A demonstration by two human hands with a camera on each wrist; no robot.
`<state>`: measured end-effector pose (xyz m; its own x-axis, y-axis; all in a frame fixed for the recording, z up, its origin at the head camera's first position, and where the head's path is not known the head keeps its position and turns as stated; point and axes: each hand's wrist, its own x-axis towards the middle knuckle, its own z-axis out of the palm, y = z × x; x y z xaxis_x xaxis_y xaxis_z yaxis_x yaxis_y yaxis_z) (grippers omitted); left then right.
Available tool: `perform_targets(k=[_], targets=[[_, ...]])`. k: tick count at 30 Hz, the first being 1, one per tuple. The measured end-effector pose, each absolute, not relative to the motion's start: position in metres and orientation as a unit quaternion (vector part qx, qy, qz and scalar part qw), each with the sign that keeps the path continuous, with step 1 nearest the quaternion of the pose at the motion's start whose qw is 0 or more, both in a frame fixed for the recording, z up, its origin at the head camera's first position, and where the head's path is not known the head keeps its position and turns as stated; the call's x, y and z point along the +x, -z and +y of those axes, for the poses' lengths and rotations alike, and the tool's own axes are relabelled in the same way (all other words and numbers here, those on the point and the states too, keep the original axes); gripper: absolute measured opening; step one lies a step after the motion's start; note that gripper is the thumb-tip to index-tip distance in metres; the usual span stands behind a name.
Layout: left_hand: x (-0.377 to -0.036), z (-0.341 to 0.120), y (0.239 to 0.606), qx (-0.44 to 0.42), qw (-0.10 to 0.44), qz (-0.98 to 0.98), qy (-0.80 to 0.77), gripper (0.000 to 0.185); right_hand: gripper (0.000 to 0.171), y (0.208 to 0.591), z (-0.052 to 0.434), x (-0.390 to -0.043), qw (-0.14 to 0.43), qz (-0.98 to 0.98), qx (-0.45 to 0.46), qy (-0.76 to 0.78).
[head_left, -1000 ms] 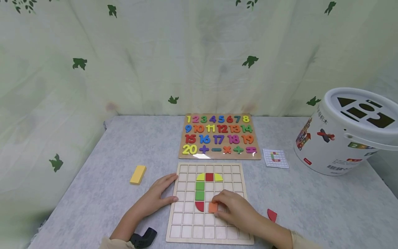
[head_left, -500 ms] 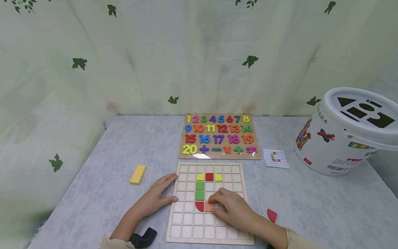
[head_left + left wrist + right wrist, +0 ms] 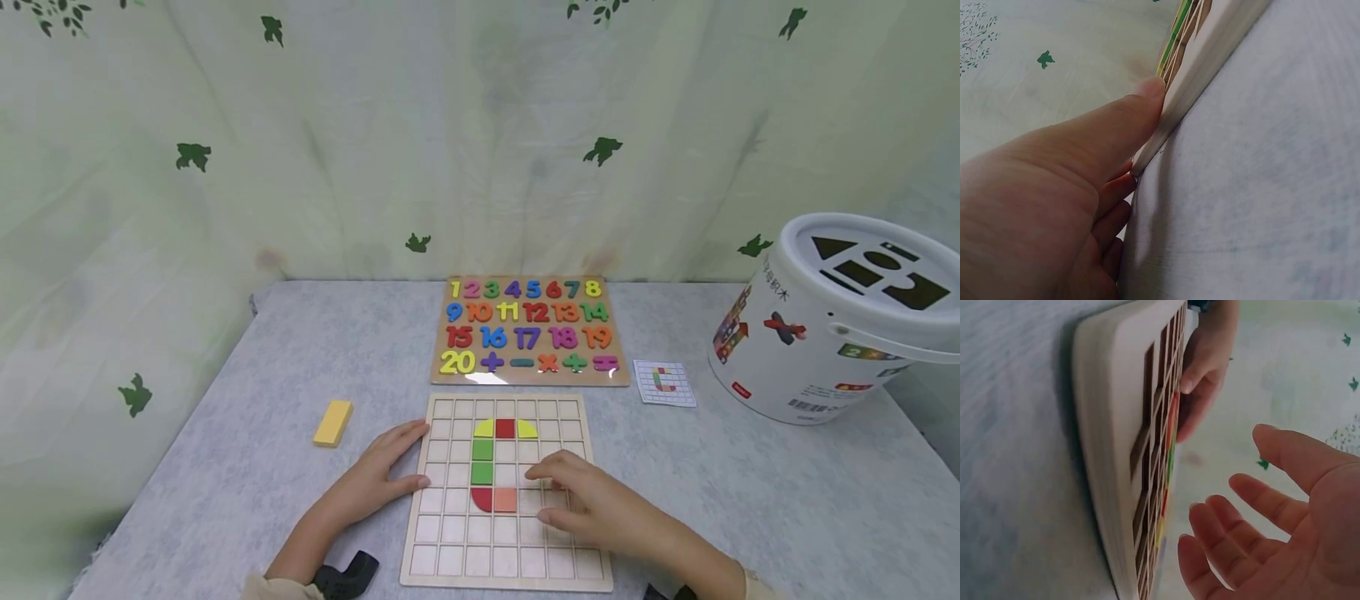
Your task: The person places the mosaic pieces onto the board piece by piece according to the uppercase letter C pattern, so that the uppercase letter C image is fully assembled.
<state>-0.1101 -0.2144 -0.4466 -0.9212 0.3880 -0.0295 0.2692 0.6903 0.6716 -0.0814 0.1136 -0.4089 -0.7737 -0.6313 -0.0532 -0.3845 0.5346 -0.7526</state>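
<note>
A wooden grid board [image 3: 442,554] lies flat in front of me. In its cells sit a red square [image 3: 506,428] between two yellow quarter-rounds, two green squares below on the left, a red quarter-round [image 3: 482,499] and an orange square [image 3: 506,500]. My left hand [image 3: 378,471] rests against the board's left edge, thumb and fingertips touching it; the left wrist view shows the thumb [image 3: 1141,103] on the rim. Above the board's right part hovers my right hand [image 3: 581,500], fingers spread and holding nothing, as the right wrist view also shows.
A number puzzle board [image 3: 531,333] lies behind the grid. To its right are a pattern card [image 3: 664,383] and a large white bucket [image 3: 817,333] with shape holes in its lid. A yellow block [image 3: 333,423] lies at left. A curtain hangs behind the table.
The orange square slid left into the cell beside the red quarter-round. My right hand let it go and drew back to the right. The left hand stayed put.
</note>
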Motion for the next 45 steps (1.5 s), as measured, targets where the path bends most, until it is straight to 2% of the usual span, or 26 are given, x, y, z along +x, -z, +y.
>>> perform_targets(k=[3, 11, 18, 22, 25, 30, 32, 36, 39, 45], targets=[[-0.11, -0.214, 0.446, 0.181, 0.083, 0.916, -0.348, 0.075, 0.04, 0.402, 0.131, -0.077, 0.16, 0.866, -0.279, 0.383], [-0.11, -0.215, 0.447, 0.181, 0.082, 0.917, -0.346, 0.075, 0.043, 0.396, 0.179, -0.065, 0.111, 0.895, -0.264, 0.341], [-0.11, -0.214, 0.447, 0.181, 0.081, 0.917, -0.345, 0.075, 0.035, 0.41, 0.214, -0.064, 0.17, 0.9, -0.245, 0.318], [-0.11, -0.214, 0.446, 0.183, 0.079, 0.917, -0.345, 0.075, 0.032, 0.419, 0.228, -0.064, 0.18, 0.883, -0.276, 0.335], [-0.11, -0.214, 0.446, 0.182, 0.078, 0.917, -0.347, 0.075, 0.033, 0.423, 0.231, -0.066, 0.188, 0.874, -0.284, 0.347], [-0.111, -0.214, 0.447, 0.181, 0.077, 0.917, -0.347, 0.074, 0.024, 0.424, 0.226, -0.068, 0.188, 0.887, -0.26, 0.332], [-0.111, -0.214, 0.447, 0.18, 0.077, 0.917, -0.347, 0.074, 0.028, 0.424, 0.221, -0.068, 0.179, 0.902, -0.239, 0.314], [-0.111, -0.214, 0.447, 0.179, 0.078, 0.917, -0.347, 0.074, 0.048, 0.424, 0.208, -0.068, 0.168, 0.928, -0.181, 0.278], [-0.11, -0.214, 0.447, 0.18, 0.079, 0.917, -0.347, 0.074, 0.057, 0.424, 0.202, -0.067, 0.183, 0.927, -0.157, 0.287], [-0.11, -0.215, 0.447, 0.183, 0.082, 0.915, -0.351, 0.074, 0.049, 0.42, 0.206, -0.066, 0.24, 0.877, -0.195, 0.368]])
